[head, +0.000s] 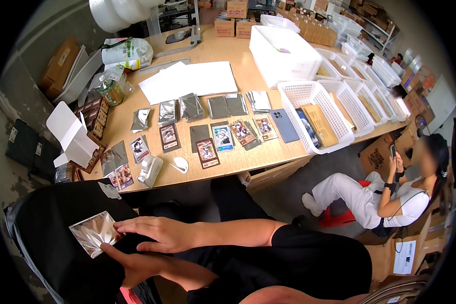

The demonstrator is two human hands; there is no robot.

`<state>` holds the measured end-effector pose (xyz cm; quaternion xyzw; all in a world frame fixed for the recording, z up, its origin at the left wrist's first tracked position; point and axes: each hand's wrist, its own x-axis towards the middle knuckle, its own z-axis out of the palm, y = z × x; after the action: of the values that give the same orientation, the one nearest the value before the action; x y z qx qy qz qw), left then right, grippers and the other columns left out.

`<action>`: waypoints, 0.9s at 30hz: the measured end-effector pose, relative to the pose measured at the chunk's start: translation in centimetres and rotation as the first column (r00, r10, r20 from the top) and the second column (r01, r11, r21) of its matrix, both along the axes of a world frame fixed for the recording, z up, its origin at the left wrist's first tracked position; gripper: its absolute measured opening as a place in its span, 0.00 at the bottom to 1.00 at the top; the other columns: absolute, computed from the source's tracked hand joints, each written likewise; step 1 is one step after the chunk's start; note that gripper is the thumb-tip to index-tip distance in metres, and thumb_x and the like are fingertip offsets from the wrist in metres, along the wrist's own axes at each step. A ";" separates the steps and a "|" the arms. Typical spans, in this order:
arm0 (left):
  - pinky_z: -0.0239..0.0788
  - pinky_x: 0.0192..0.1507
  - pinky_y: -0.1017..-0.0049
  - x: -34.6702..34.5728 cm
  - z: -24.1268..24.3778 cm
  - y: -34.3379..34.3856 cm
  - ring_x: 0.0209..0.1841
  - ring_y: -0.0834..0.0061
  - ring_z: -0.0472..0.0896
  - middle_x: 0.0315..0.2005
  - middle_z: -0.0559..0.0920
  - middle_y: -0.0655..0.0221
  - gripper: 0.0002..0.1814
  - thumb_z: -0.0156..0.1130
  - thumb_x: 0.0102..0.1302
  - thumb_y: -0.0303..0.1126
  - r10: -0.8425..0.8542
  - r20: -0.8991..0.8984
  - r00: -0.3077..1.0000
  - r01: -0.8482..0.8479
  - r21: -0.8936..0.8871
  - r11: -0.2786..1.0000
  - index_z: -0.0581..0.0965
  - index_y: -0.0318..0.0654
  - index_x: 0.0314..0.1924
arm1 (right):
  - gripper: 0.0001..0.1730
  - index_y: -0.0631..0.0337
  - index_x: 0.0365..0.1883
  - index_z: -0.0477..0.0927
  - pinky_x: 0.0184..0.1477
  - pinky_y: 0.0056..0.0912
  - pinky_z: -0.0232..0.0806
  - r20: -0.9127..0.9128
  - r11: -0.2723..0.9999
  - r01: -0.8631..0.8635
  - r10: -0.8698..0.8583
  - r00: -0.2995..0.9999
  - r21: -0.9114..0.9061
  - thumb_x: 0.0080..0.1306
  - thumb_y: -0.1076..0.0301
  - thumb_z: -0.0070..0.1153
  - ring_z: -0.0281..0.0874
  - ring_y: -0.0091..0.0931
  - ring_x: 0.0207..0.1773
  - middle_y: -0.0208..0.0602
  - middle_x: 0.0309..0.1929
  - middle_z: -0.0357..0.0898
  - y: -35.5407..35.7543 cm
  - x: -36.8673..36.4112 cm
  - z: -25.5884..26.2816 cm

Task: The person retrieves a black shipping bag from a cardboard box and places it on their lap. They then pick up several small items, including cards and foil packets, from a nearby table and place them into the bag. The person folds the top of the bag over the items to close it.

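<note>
A shiny silver foil sleeve or packet (95, 232) lies over a black padded surface at the lower left. My left hand (136, 268) has its thumb on the sleeve's near edge; its other fingers are hidden. My right hand (159, 233) is palm down with its thumb spread, its fingertips touching the sleeve's right edge. On the wooden table, printed cards (207, 152) and a holographic card (222, 137) lie on or beside dark sleeves. Stacks of silver-grey sleeves (191, 107) form a row behind them. A small white device (150, 171) stands near the front edge.
White paper sheets (209, 78), a blue-grey phone (285, 126) and perforated white baskets (315, 142) sit on the wooden table (167, 178). An opened white box (70, 133) and a green-labelled bottle (111, 91) stand at left. A seated person (399, 190) holds a phone at right.
</note>
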<state>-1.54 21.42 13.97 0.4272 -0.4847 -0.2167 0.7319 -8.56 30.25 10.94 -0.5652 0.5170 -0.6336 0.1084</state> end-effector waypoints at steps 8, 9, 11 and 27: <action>0.81 0.46 0.68 -0.4 -0.2 -0.5 0.38 0.71 0.85 0.42 0.92 0.56 0.15 0.85 0.60 0.27 -0.022 -0.044 0.999 0.023 0.010 1.000 0.87 0.21 0.39 | 0.37 0.63 0.80 0.66 0.82 0.51 0.60 -0.137 0.992 0.120 -0.124 0.983 -0.043 0.78 0.60 0.63 0.63 0.48 0.83 0.49 0.83 0.65 -0.3 -0.8 -0.5; 0.81 0.46 0.68 -0.6 -0.2 -0.5 0.38 0.71 0.85 0.42 0.91 0.56 0.15 0.85 0.59 0.27 -0.032 -0.089 0.996 0.030 -0.021 0.999 0.87 0.22 0.39 | 0.37 0.62 0.80 0.66 0.82 0.51 0.59 -0.168 0.985 0.159 -0.168 0.971 -0.067 0.78 0.61 0.64 0.62 0.47 0.84 0.48 0.83 0.64 -0.4 -1.0 -0.4; 0.81 0.46 0.68 -1.1 -0.2 -0.7 0.38 0.72 0.85 0.42 0.91 0.57 0.15 0.85 0.59 0.26 -0.052 -0.175 0.983 0.038 -0.084 0.996 0.87 0.22 0.38 | 0.35 0.60 0.80 0.67 0.84 0.52 0.57 -0.148 0.976 0.194 -0.206 0.967 -0.095 0.79 0.61 0.63 0.59 0.46 0.86 0.43 0.84 0.64 -0.5 -1.4 -0.1; 0.78 0.38 0.69 0.7 -1.3 -1.5 0.32 0.73 0.86 0.34 0.92 0.63 0.08 0.82 0.62 0.31 -0.030 0.049 0.998 0.030 0.000 1.000 0.92 0.33 0.35 | 0.34 0.57 0.76 0.71 0.80 0.71 0.52 -0.289 0.973 0.077 -0.140 0.947 -0.220 0.81 0.46 0.57 0.64 0.51 0.82 0.41 0.76 0.76 -1.5 0.4 -1.5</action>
<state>-0.81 19.89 12.71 0.4251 -0.5090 -0.2168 0.7164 -8.14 28.75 9.40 -0.6343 0.4897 -0.5945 -0.0663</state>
